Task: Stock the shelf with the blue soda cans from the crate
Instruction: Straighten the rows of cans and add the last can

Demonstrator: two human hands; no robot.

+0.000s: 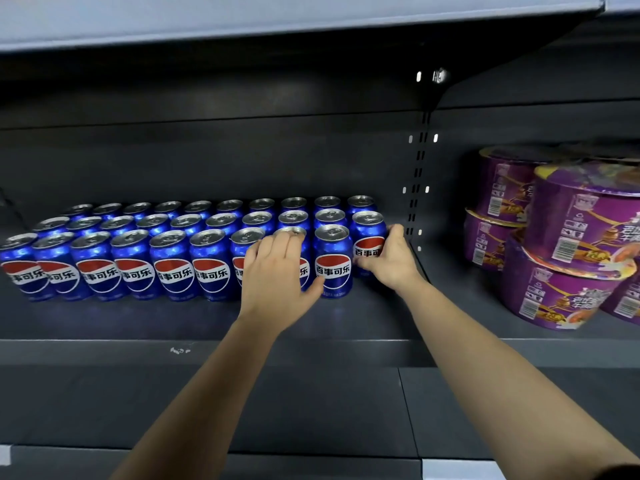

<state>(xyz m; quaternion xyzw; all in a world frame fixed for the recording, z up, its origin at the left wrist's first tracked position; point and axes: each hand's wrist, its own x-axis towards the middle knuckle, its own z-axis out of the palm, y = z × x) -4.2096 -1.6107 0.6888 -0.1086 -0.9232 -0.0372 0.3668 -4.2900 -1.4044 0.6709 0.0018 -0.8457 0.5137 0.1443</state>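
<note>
While fingers (277, 245) of the left hand (277, 275) curl over one front-row can (294, 232) and the right hand (388, 258) wraps the end can (367, 233), three close-packed rows of blue cans (173, 265) stand upright on the shelf (346, 320). The crate is out of view. Packed this tight, a sideways shove could likely topple neighbours in a chain, or jam the end can against the slotted upright (417, 188) just beside it.

I count twenty-nine blue soda cans (173, 268) in three rows, ten, ten and nine, plus at least five purple noodle bowls (585, 216).
</note>
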